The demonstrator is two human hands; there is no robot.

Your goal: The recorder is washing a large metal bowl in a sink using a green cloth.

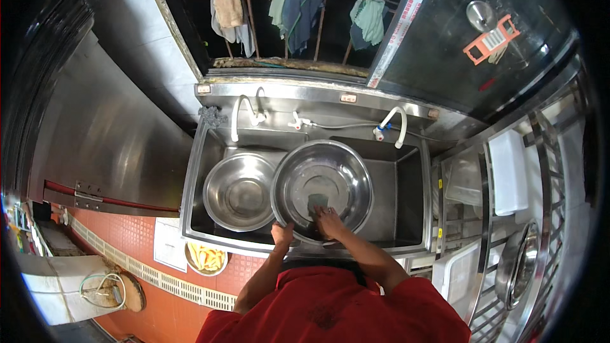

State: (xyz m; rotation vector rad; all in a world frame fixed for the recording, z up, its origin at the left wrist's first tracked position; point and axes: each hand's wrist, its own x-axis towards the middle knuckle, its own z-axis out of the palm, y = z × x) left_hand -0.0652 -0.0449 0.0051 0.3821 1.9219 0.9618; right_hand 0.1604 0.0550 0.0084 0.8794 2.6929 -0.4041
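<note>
A large stainless steel basin [343, 157] rests over the divider of a steel double sink [428, 200]. My left hand [282, 233] grips the basin's near left rim. My right hand [328, 221] is inside the basin, its fingers on a greenish-grey cloth or scouring pad [318, 200] pressed to the bottom. Beside the large basin, a smaller steel basin [239, 190] sits in the left bowl of the sink, partly overlapped by the larger one.
White gooseneck faucets [235, 119] [404, 124] rise behind the sink. A steel wool scrubber [212, 116] lies at the back left corner. A bowl of cut yellow-orange food [207, 258] is near the floor at left. A slatted rack [485, 214] with white plastic bins [507, 171] stands at right.
</note>
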